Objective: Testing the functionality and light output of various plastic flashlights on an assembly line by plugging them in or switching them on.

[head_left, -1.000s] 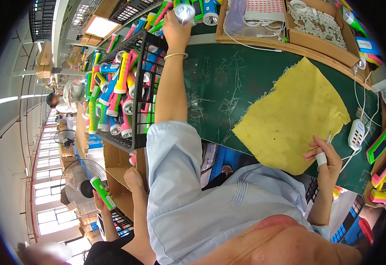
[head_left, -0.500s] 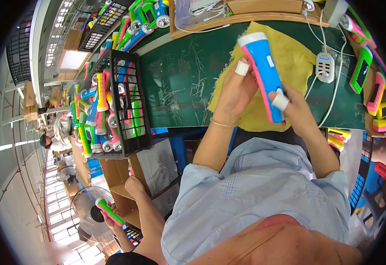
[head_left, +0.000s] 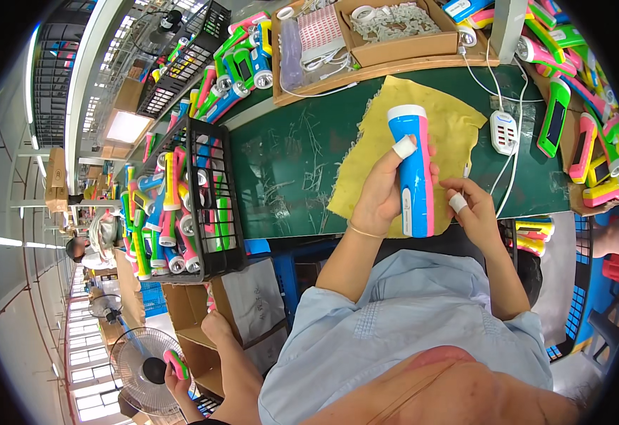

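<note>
Both hands are working one blue-and-pink flashlight (head_left: 412,170), which is being held upright above the near edge of the green table (head_left: 281,152), over a yellow cloth (head_left: 394,142). The left hand (head_left: 380,191) is wrapping the flashlight's barrel from the left, its taped thumb pressing on the blue face near the white head. The right hand (head_left: 476,209) is sitting just beside the lower barrel with fingers curled, a taped fingertip touching or almost touching the pink side; whether it is actually gripping cannot be told.

The cloth is lying flat under the hands, reaching from the near edge toward the table's middle. A white charger block (head_left: 502,131) with trailing cables is resting just past the cloth's right side, and a wooden tray (head_left: 366,57) of small parts is running along the far edge. A black wire crate (head_left: 196,198) stuffed with coloured flashlights is sitting at the left end, and more flashlights are piling up at the right end.

The flashlight is probably resting mostly on the left hand's grip, so a loosening of that wrap could let it slide down off the near edge. A wide sweep of the right hand could also snag the charger cables.
</note>
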The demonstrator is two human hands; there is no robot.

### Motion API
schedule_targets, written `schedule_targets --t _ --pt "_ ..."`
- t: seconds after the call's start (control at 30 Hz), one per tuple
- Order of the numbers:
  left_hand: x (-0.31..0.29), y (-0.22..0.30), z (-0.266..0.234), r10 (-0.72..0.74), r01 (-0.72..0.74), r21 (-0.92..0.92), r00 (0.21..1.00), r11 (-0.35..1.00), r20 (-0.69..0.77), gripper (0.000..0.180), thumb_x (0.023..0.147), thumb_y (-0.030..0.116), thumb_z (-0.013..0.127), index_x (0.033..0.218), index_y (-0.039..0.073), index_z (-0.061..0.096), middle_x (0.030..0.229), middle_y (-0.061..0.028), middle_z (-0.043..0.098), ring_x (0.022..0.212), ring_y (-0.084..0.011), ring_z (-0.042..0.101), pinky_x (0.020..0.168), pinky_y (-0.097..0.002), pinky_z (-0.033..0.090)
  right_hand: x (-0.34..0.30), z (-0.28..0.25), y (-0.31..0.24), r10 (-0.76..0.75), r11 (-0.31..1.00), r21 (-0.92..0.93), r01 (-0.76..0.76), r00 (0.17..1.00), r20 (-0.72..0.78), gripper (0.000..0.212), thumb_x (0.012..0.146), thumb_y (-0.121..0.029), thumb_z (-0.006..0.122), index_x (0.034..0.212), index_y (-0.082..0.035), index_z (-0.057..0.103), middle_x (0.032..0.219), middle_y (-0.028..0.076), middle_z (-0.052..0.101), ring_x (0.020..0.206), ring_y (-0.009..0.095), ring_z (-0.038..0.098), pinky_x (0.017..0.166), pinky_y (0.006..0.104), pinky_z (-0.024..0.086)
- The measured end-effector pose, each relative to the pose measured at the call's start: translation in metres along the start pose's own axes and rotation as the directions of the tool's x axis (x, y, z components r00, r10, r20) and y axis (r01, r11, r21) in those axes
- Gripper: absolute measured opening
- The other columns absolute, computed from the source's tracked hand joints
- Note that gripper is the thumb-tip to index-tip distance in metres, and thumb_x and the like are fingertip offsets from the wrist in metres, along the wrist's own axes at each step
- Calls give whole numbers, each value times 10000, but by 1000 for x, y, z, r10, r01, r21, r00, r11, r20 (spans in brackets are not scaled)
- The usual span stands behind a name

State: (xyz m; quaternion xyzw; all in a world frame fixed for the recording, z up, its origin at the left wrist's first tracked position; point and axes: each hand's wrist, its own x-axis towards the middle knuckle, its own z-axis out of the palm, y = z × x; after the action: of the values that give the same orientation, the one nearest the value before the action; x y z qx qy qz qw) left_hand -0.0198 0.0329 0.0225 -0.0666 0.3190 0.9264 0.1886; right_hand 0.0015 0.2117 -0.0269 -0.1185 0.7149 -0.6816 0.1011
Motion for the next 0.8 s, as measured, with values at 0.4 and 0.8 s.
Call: schedule_targets --t 0.4,0.8 --pt "-7 -13 2 -76 74 -76 997 994 -16 371 879 350 476 1055 22 469 898 -126 566 716 -261 594 664 -420 520 0 -1 -6 143 978 146 -147 989 35 182 882 -78 463 1019 -3 557 642 -12 497 537 38 456 463 180 337" --pt "12 8 -13 325 -277 642 945 715 46 254 837 88 513 1064 20 422 884 -72 541 853 -264 595 785 -448 498 6 -15 -15 188 945 282 -167 981 -49 351 917 -156 371 1247 -43 411 592 -50 336 452 21 255 397 171 186"
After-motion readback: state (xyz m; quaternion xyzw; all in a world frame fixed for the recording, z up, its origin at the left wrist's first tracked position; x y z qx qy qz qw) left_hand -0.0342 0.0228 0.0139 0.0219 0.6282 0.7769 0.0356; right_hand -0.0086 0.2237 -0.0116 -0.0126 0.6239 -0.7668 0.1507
